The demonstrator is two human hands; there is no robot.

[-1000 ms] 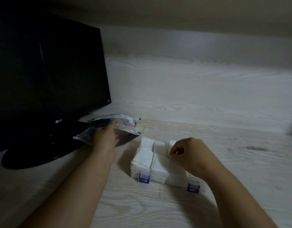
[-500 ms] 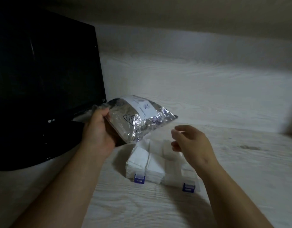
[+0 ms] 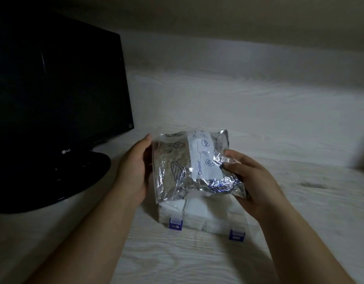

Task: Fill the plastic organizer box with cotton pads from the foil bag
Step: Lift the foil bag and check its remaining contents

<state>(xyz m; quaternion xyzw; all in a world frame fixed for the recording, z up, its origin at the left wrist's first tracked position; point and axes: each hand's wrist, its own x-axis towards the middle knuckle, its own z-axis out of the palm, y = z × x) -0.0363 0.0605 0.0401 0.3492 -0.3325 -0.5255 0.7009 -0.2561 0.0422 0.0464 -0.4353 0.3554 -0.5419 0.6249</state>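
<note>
**Foil bag held in both hands above the box**

Far left: black monitor (image 3: pixel 54 95) on the desk (image 3: pixel 197 259), idle. Left hand (image 3: pixel 134 171) grips the foil bag's (image 3: pixel 177 171) left edge, fingers wrapped behind it. Bag is lifted off the desk, tilted, white "Content:" label facing up; can't tell what's inside. Directly under it sits the plastic organizer box (image 3: pixel 224 224), compartments packed with white cotton pads (image 3: pixel 194 208), two blue latches (image 3: pixel 175 223) on the near wall. Right hand (image 3: pixel 252 185) pinches the bag's right side, thumb on top.
</note>
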